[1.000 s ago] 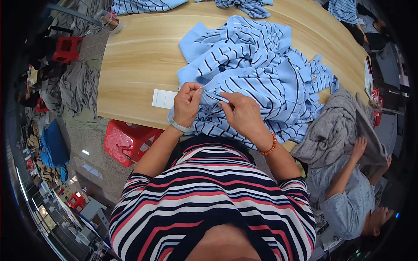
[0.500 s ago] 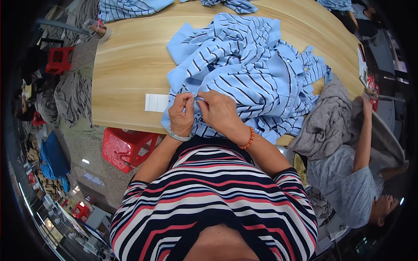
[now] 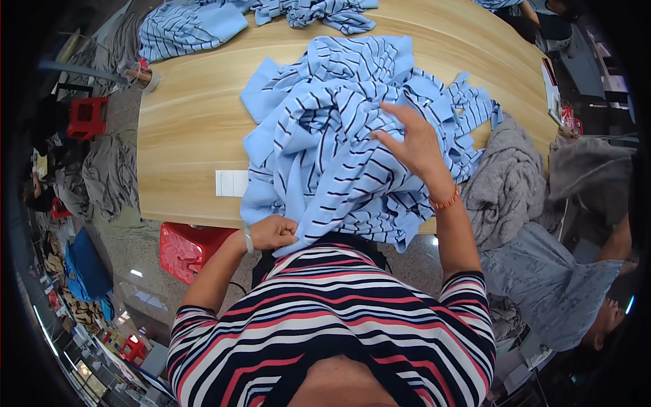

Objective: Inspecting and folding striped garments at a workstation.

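Observation:
A heap of light-blue knit garments with dark and white stripes [image 3: 352, 156] lies crumpled on the wooden table [image 3: 183, 136] in front of me. Near the table's front edge my left hand [image 3: 273, 233] is closed, pinching the lower end of a striped knit garment close to my body. Over the right part of the heap my right hand [image 3: 415, 144] is open, thumb and fingers apart. Whether its fingertips touch the cloth I cannot tell. A small white card or label strip [image 3: 231, 183] lies just left of the heap.
More blue striped garments [image 3: 193, 28] lie at the table's far side. Grey fluffy cloth [image 3: 505, 183] is bunched at the right edge, beside a person in a grey top [image 3: 542, 278] handling grey fabric. A red stool [image 3: 182, 251] stands below the table's front left.
Both hands were together at the garment's edge; now the left has moved down toward my body and the right up and right, fingers spread. The cloth has been rearranged. The neighbour's grey fabric moved.

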Tool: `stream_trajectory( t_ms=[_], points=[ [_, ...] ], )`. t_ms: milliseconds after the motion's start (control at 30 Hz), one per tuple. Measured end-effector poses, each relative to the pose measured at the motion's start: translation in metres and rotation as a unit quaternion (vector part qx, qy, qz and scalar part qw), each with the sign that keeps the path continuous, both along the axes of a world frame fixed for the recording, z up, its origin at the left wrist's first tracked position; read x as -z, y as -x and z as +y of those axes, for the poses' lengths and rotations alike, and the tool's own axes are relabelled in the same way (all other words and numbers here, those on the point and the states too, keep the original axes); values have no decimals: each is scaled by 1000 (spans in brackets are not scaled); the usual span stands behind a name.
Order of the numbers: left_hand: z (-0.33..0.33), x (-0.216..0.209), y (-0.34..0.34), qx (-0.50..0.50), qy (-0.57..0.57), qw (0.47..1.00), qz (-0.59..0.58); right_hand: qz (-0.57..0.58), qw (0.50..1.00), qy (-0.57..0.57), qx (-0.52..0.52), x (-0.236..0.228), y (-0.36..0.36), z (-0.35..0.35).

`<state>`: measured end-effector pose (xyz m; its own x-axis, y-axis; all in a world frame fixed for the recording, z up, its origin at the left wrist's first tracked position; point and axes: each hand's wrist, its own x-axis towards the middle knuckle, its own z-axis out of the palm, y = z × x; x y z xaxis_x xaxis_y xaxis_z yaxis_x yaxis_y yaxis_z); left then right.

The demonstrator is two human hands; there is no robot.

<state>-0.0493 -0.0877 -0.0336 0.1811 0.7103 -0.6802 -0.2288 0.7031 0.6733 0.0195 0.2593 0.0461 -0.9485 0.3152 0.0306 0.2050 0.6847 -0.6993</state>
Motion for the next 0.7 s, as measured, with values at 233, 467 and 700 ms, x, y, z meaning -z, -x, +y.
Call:
stream_trajectory(
  t_ms=[233, 467, 700],
  points=[
    [116, -6, 83, -181, -240, 588, 751, -148, 967, -202, 54, 58, -19, 37],
    [114, 16, 89, -105, -275, 799, 524, -275, 954, 24, -118, -20, -109, 4],
    [-2, 8, 21, 283, -41, 935, 208, -394, 888, 213, -102, 11, -167, 7]
  ],
)
